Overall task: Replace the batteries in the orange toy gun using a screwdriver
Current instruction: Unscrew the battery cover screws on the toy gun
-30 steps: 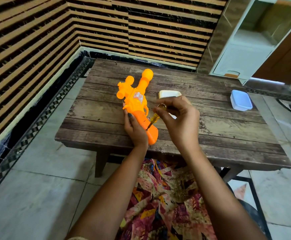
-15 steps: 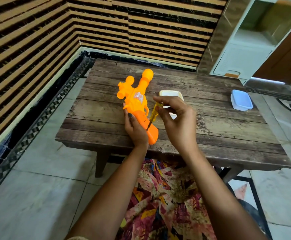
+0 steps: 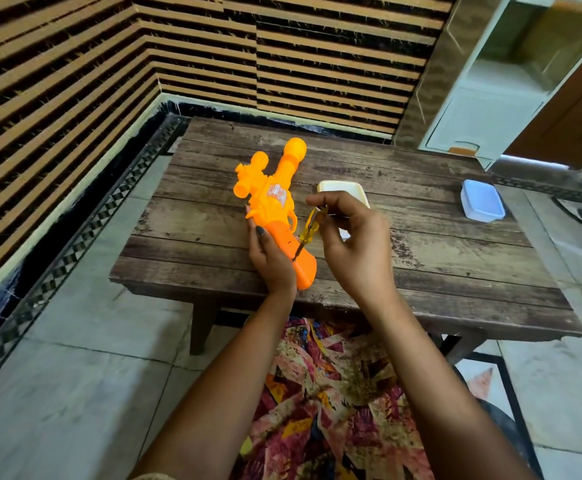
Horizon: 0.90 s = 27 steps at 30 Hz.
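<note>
Cream tub (image 3: 340,188) behind right hand (image 3: 355,244), blue box (image 3: 483,200)

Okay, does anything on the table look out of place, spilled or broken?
Nothing stands out. The left hand grips the orange toy gun, the right hand pinches the yellow screwdriver with its tip on the gun's grip, and the white container and blue container sit flat on the table.

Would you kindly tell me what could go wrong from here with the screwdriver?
The screwdriver tip bears on the toy gun's grip beside the left hand; a slip could jab it. The right hand pinches only the handle, tilted, so it may cam out. Near the table's front edge, a freed screw might drop.
</note>
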Tool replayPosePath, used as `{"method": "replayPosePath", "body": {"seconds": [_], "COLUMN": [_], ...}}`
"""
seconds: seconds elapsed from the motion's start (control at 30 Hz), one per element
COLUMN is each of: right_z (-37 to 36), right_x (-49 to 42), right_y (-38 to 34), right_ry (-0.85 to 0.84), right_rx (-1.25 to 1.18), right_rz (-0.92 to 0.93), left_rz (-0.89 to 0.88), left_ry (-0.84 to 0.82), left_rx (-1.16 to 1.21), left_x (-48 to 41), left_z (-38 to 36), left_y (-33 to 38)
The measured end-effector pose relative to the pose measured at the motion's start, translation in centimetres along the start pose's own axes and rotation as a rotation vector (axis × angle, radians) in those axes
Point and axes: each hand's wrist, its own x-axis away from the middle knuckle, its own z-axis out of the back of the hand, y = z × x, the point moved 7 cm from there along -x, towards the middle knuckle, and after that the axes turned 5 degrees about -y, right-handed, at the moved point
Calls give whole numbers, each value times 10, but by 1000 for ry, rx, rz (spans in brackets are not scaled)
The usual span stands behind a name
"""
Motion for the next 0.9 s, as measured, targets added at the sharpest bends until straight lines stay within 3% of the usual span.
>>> {"method": "replayPosePath", "body": {"seconds": [0.3, 0.9], "right_z": [4, 3], "right_x": [-1, -1], "right_y": [5, 3], "right_ry": [10, 12], "right_rx": [-109, 47], "right_rz": [-31, 38], "left_rz": [2, 27], "left_ry": [-14, -2], "left_rx": [20, 78], "left_x": [-1, 5], "left_z": [0, -3], "left_y": [0, 5]}}
